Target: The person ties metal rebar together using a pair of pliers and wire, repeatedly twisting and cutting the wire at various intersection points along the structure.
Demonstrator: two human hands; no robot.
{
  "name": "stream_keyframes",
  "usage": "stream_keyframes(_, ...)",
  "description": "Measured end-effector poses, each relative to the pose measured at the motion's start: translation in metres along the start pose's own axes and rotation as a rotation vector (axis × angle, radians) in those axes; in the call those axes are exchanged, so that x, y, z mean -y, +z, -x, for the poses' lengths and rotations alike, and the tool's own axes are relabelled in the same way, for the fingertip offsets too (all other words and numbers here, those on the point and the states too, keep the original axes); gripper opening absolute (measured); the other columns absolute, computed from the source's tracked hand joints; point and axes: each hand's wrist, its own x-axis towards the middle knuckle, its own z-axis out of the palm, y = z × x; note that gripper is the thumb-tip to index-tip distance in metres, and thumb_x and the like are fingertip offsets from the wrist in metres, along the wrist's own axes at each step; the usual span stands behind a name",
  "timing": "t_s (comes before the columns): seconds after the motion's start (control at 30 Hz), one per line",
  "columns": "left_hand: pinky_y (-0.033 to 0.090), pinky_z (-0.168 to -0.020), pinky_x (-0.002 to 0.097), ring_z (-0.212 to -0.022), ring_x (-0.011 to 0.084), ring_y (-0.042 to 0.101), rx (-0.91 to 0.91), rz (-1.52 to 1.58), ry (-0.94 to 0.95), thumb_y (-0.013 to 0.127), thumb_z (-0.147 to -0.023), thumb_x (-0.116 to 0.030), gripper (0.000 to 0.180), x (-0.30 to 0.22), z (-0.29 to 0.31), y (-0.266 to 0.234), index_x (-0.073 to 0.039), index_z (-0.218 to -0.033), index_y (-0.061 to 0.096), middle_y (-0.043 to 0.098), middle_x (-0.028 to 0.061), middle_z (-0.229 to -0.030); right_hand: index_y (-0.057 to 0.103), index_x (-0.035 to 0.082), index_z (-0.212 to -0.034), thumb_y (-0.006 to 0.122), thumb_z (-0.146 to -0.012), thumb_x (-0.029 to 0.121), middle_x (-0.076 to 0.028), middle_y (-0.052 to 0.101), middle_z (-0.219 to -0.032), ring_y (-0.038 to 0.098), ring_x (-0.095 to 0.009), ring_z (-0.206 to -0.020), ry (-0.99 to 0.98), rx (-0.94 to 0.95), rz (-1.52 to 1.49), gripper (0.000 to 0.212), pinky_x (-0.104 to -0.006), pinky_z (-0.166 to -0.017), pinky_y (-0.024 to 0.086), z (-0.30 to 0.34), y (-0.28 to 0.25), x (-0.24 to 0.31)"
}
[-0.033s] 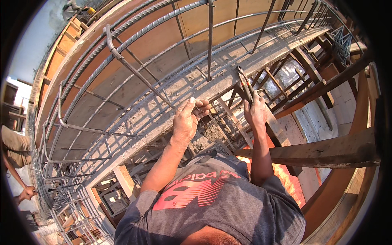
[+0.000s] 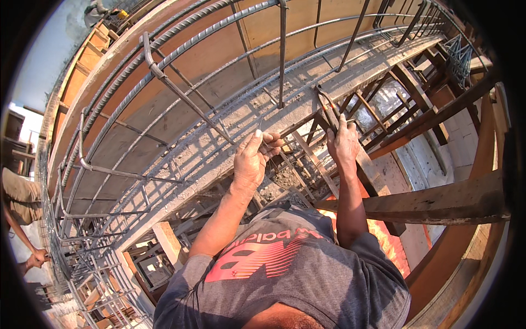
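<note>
My left hand (image 2: pixel 253 159) is raised in front of my chest, its thumb and fingers pinched together on a thin tie wire (image 2: pixel 260 126). Fine strands of it show about the fingertips. To the right, my right hand (image 2: pixel 344 143) grips a pair of pincers (image 2: pixel 327 104) by the handles, which have orange-red patches. Their dark jaws point up and away, apart from the wire. Beyond both hands runs a curved cage of ribbed rebar (image 2: pixel 186 46) with bent stirrups (image 2: pixel 192 104); neither hand touches it.
A curved plywood form panel (image 2: pixel 213 60) stands behind the cage, above a dusty formwork base (image 2: pixel 307 90). Timber beams (image 2: pixel 433 207) cross at the right, with gaps between the supports below. Another person's hand (image 2: pixel 38 257) shows at the far left. Bundled steel (image 2: pixel 457 60) lies far right.
The pincers have tilted slightly, their jaws shifting a little up and left, and my right fingers have moved on the handles. My left hand stays nearly still.
</note>
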Motion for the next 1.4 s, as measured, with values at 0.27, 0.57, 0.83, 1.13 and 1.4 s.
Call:
stream_keyframes(0.27,0.053,-0.087,0.0373,-0.099,0.0206,0.067,-0.098,-0.129,0.057,0.048,-0.106,-0.029,0.031,0.01,0.0,0.008,-0.003,-0.101,0.064,0.069,0.0137,-0.112,0.059,0.003,-0.13,0.071,-0.088,0.028,-0.023,0.058,-0.122,0.057,-0.04,-0.111,-0.158,-0.083,-0.066,0.05,-0.0514,-0.095,0.045,-0.051,0.033,0.005)
stream_keyframes(0.57,0.05,-0.091,0.0333,-0.099,0.0181,0.065,-0.211,-0.299,0.15,0.047,-0.107,-0.026,0.032,0.023,-0.007,0.007,-0.002,-0.098,0.066,0.071,0.0112,-0.108,0.059,-0.004,-0.12,0.064,-0.095,0.011,-0.019,0.069,-0.093,0.071,-0.024,-0.081,-0.19,0.504,-0.884,0.03,-0.0335,-0.071,0.054,0.072,-0.028,0.091)
stream_keyframes(0.83,0.052,-0.089,0.0327,-0.096,0.0185,0.066,-0.04,-0.087,0.052,0.047,-0.107,-0.026,0.031,0.029,-0.004,0.016,-0.003,-0.099,0.065,0.069,0.0116,-0.107,0.066,0.003,-0.111,0.051,-0.106,0.027,0.005,0.053,-0.075,0.047,-0.005,-0.068,0.073,0.803,-1.311,0.029,-0.0204,-0.06,0.038,0.085,-0.029,0.067)
stream_keyframes(1.13,0.054,-0.092,0.0362,-0.104,0.0231,0.066,0.209,-0.024,0.018,0.045,-0.107,-0.03,0.033,0.018,-0.012,-0.004,-0.003,-0.097,0.062,0.067,0.0123,-0.105,0.063,0.004,-0.106,0.055,-0.103,0.028,0.007,0.04,-0.069,0.037,-0.004,-0.057,0.583,1.253,-2.008,0.026,-0.0207,-0.047,0.029,0.078,-0.025,0.054)
stream_keyframes(1.4,0.053,-0.093,0.0458,-0.121,0.0298,0.058,-0.142,-0.143,0.002,0.048,-0.105,-0.028,0.046,-0.007,0.02,-0.006,-0.004,-0.144,0.038,0.053,0.0169,-0.138,0.068,0.001,-0.096,0.056,-0.102,0.018,0.007,0.051,-0.063,0.043,-0.005,-0.052,0.235,0.545,-1.332,0.022,-0.025,-0.048,0.034,0.079,-0.017,0.018)
